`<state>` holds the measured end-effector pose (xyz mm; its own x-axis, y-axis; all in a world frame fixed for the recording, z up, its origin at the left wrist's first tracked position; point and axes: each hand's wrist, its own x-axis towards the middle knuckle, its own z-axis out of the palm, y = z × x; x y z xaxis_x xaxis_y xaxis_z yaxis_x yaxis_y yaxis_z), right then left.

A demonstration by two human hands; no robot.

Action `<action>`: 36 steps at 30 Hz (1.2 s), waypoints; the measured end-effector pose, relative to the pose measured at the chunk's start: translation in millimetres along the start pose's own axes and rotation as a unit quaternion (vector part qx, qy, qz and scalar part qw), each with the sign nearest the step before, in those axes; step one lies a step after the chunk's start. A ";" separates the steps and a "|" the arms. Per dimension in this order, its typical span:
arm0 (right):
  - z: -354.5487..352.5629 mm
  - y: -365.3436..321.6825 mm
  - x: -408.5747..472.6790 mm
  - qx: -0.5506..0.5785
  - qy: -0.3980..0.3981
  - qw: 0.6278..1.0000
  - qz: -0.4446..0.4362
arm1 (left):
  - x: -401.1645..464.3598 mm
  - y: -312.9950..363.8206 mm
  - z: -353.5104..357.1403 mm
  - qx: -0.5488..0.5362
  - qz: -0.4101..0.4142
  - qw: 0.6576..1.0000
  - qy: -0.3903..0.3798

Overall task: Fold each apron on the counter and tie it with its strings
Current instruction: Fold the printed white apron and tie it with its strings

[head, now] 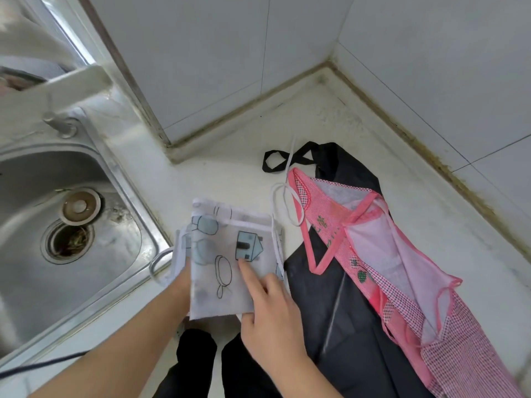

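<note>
From the head view, the folded white apron (230, 259) lies at the counter's (359, 133) front edge, the right hand (268, 314) pressing it with a straight forefinger, the left hand (182, 278) tucked under its side, grip hidden

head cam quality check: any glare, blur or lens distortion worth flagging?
Head view: strong wide-angle bending, wall tile lines and the sink rim curve; bright glare on the steel ledge by the faucet; upper-left corner is smeared; light is soft, with weak shadows; the white apron, right hand and pink apron are reasonably sharp.
</note>
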<state>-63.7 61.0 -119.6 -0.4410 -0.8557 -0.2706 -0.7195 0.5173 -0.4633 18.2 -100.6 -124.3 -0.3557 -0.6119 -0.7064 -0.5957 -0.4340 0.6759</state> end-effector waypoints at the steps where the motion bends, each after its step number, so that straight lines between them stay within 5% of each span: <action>1: 3.8 -2.3 1.3 -0.017 0.000 1.000 0.004 | 1.7 0.2 -7.7 -0.057 -0.026 0.998 0.031; 6: 23.8 -5.7 7.5 -0.048 -0.034 0.998 0.009 | -3.0 1.5 -41.4 -0.129 0.002 0.989 0.068; 9: 29.3 -5.6 11.9 -0.048 -0.055 0.997 0.010 | 3.8 -11.2 -37.3 0.089 0.064 0.985 0.134; 13: 23.8 -3.0 16.1 0.005 -0.120 0.993 0.020 | 3.2 -19.2 -22.7 0.352 0.228 0.874 0.244; 16: 16.9 1.5 19.2 0.080 -0.164 0.983 0.027 | 4.8 -33.7 -7.4 0.442 0.357 0.812 0.131; 19: 12.9 15.4 26.7 0.225 -0.107 0.962 0.113 | 6.0 -51.7 1.0 0.465 0.316 0.827 -0.004; 24: 20.5 24.4 22.2 0.082 -0.097 0.989 0.069 | 15.3 -44.6 0.9 0.496 0.255 0.828 -0.058; 29: 15.0 21.6 28.8 0.137 -0.096 0.979 0.120 | 3.4 -39.2 -4.5 0.540 0.177 0.822 0.038; 33: 7.1 30.8 12.6 0.133 0.002 0.962 0.238 | 4.9 -32.2 -5.2 0.544 0.142 0.826 0.033; 36: 7.1 34.3 10.1 0.125 -0.036 0.953 0.272 | 6.4 -25.4 -4.2 0.541 0.143 0.828 0.022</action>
<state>-89.0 70.0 -144.2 -0.6678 -0.4638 -0.5822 -0.2403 0.8746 -0.4211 34.1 -96.3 -145.0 -0.5818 -0.6210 -0.5252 -0.7966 0.5654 0.2140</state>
